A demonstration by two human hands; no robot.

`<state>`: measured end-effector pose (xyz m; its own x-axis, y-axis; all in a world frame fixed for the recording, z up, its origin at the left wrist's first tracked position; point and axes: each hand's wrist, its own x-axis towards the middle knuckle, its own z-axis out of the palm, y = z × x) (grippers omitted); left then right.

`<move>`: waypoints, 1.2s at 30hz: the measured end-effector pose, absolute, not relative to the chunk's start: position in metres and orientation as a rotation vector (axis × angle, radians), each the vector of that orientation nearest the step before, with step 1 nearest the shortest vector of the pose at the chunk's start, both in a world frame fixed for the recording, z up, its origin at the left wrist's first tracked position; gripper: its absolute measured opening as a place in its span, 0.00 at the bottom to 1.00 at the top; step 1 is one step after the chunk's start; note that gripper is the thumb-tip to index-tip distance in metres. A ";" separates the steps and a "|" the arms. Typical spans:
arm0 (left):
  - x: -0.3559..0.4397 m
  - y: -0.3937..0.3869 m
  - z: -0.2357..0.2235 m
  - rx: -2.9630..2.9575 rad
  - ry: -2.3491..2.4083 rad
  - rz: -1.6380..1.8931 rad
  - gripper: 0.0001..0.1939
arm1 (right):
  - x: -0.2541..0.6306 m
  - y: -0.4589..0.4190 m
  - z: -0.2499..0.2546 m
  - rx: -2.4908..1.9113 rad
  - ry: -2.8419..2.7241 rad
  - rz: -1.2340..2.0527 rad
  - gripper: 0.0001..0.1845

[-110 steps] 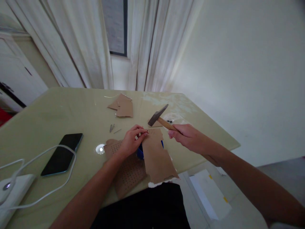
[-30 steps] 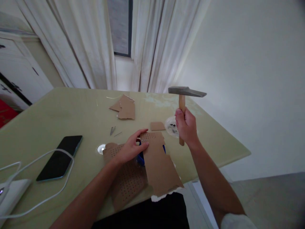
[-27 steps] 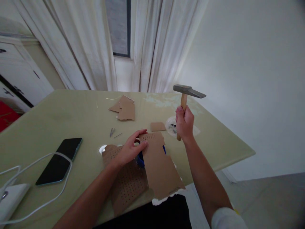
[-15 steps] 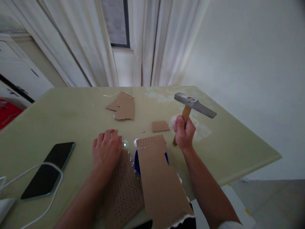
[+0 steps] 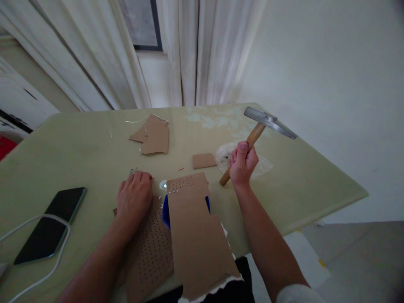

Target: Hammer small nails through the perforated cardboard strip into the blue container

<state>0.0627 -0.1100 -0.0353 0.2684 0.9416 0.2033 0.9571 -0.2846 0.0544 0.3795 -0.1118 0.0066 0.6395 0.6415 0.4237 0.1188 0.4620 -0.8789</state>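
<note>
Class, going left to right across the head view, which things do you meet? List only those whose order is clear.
Phone → left hand → small flat piece of cardboard → right hand with the hammer in its grip.

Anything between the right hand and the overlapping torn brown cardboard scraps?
Yes, head view: a small flat rectangular brown cardboard piece and, nearer the right hand, crumpled translucent plastic.
</note>
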 end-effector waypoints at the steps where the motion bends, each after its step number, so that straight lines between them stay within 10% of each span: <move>1: 0.064 -0.109 -0.037 -2.444 -1.853 -0.399 0.18 | 0.380 -0.112 0.006 -1.066 -0.840 0.368 0.31; 14: 0.117 -0.129 0.017 -2.325 -1.611 -2.513 0.10 | 0.379 -0.111 -0.005 -1.029 -0.894 0.432 0.27; 36: 0.104 -0.142 -0.007 -2.881 -1.634 -1.985 0.06 | 0.375 -0.116 0.001 -1.031 -0.909 0.401 0.28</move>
<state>0.1042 -0.1421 -0.0069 0.2231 0.8921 0.3930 0.2143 -0.4381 0.8730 0.3746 -0.1161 0.0005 0.5855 0.6710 0.4550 0.1162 0.4860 -0.8662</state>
